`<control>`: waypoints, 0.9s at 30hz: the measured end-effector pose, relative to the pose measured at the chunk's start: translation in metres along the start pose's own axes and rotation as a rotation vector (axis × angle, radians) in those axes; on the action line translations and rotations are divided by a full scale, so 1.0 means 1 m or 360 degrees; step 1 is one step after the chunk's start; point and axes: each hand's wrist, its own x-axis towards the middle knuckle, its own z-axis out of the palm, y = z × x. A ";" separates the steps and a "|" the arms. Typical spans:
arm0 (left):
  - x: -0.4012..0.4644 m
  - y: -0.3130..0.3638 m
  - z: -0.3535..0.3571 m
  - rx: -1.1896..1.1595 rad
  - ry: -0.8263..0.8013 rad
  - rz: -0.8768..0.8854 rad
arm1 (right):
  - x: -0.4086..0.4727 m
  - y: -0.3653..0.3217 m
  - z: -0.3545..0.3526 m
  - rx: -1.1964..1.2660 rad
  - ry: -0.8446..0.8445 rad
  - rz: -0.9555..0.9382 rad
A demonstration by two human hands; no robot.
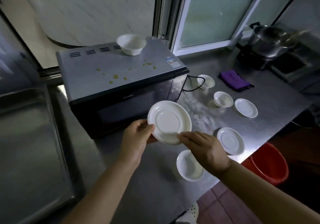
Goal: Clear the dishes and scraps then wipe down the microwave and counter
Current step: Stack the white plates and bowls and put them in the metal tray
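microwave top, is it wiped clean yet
No, yellowish spots lie scattered over the microwave top, and a white bowl stands on it.

The steel counter [199, 113] carries a microwave [121, 88] at left, three bowls [223, 99] and two plates [245, 107] to its right, a purple cloth [233, 79] farther back, and a stove [277, 62] far right.

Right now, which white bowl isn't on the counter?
The bowl on the microwave, at the back of its top. The other bowls sit on the steel counter.

Bare forearms, no sleeves, grips ungloved
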 end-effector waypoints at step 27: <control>0.057 -0.213 0.308 0.0961 0.0192 -0.0516 | -0.226 0.275 0.047 0.0870 -0.0574 0.2310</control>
